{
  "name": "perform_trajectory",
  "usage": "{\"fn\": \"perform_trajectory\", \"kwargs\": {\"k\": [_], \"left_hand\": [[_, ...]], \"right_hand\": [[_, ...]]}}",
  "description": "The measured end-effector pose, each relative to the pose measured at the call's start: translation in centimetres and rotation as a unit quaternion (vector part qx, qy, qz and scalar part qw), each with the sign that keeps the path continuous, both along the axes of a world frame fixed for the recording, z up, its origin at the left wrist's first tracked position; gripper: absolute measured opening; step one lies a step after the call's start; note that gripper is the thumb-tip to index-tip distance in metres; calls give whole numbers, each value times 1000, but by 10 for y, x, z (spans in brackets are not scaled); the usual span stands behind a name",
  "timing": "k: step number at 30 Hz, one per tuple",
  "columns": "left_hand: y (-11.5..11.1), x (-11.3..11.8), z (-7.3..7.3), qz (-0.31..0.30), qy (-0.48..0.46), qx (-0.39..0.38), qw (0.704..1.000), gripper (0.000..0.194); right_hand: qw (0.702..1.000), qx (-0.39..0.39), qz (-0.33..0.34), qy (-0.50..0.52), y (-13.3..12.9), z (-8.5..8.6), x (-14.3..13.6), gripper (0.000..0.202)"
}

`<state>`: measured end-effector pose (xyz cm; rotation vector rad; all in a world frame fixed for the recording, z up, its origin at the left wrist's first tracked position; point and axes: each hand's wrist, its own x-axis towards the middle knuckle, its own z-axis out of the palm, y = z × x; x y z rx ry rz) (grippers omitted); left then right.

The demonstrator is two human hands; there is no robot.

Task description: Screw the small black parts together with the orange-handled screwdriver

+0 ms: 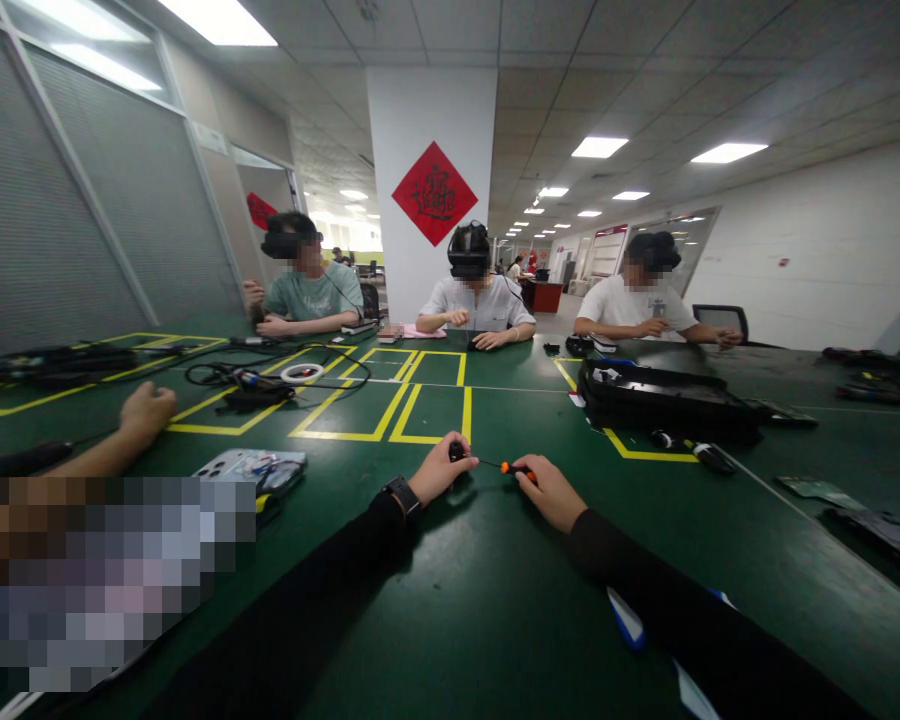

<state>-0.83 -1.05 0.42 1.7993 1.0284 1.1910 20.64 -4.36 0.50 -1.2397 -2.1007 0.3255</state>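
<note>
My right hand (553, 492) is closed round the handle of a screwdriver (505, 468), orange and black. Its thin shaft points left toward a small dark part (457, 452) pinched in my left hand (436, 474). What kind of part this is does not show, as my fingers cover much of it. The screwdriver tip meets or nearly meets the part; I cannot tell which. Both hands are just above the green table (457, 600), close together, with a dark watch (403, 496) on my left wrist.
At the left, a co-worker's hand (147, 412) rests near a light-coloured phone case (251, 468). Black cables (247, 380) and a white ring (301, 373) lie beyond. A black case (664, 395) stands at the right. Blue-and-white pieces (626, 620) lie beside my right sleeve. Three people sit opposite.
</note>
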Motion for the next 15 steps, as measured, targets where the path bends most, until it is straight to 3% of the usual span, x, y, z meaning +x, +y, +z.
{"fn": "perform_trajectory", "kwargs": {"k": [8, 15], "left_hand": [[0, -1, -1, -31, -3, 9, 999, 17], [1, -1, -3, -40, 1, 6, 999, 16]], "right_hand": [[999, -15, 10, 31, -3, 2, -3, 21], [1000, 8, 21, -17, -2, 4, -1, 22]]}}
